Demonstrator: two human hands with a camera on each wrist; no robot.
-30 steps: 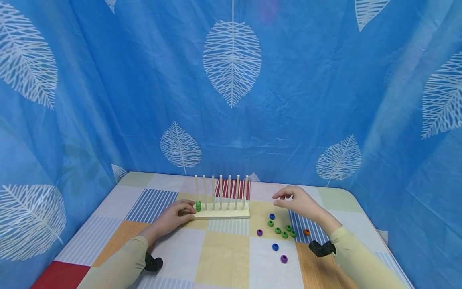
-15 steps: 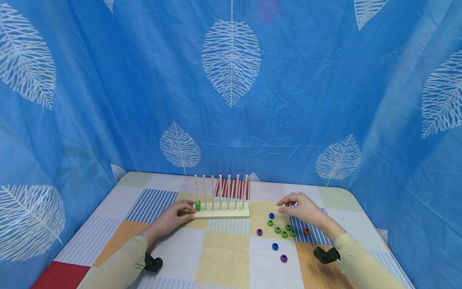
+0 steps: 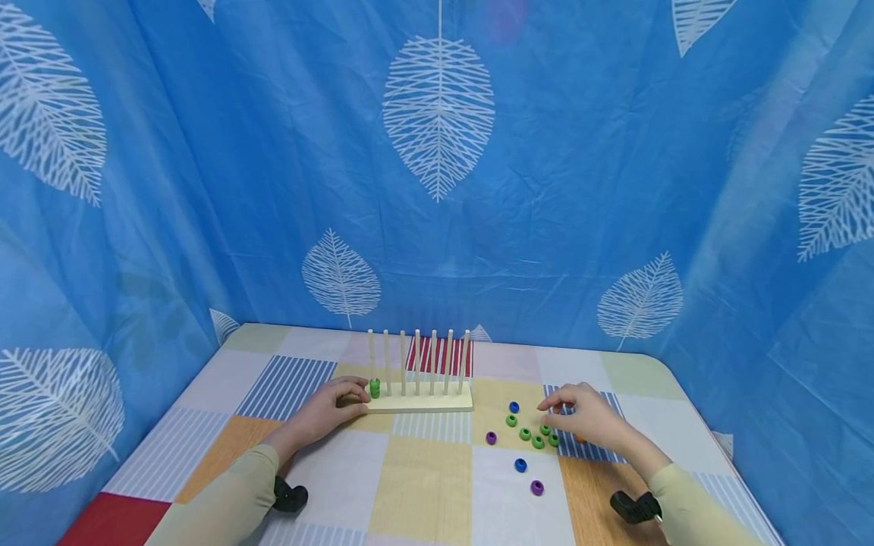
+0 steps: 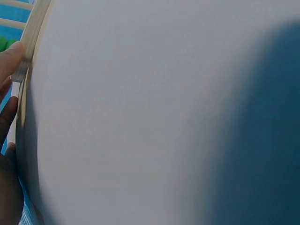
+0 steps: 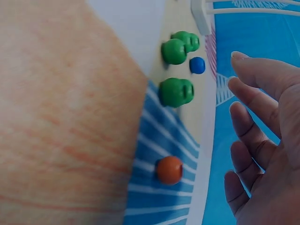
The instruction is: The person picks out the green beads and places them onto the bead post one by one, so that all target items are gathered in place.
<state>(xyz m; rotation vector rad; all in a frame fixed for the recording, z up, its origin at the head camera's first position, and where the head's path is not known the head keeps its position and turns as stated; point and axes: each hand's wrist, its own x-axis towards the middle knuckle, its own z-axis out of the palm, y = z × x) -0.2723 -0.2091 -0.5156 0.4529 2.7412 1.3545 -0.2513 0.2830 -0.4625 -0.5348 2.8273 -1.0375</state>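
Note:
A pale wooden peg board (image 3: 423,405) with a row of upright pegs stands at the table's middle. Green beads (image 3: 374,389) sit low on its leftmost peg. My left hand (image 3: 326,413) holds the left end of the board; in the left wrist view the thumb (image 4: 13,58) lies against the base's edge. My right hand (image 3: 589,418), its fingers loosely bent and nothing between them, hovers just above and right of several loose green beads (image 3: 538,443). An orange bead (image 5: 169,170) lies below that hand, mostly hidden in the head view.
Two blue beads (image 3: 521,465) and two purple beads (image 3: 537,487) lie loose around the green ones. The table carries a patchwork cloth (image 3: 423,485). A blue curtain (image 3: 532,227) with white leaves hangs behind and at both sides.
My right hand has moved to the right and down, from above the far blue bead towards the green and orange beads. The left hand and the board have stayed put.

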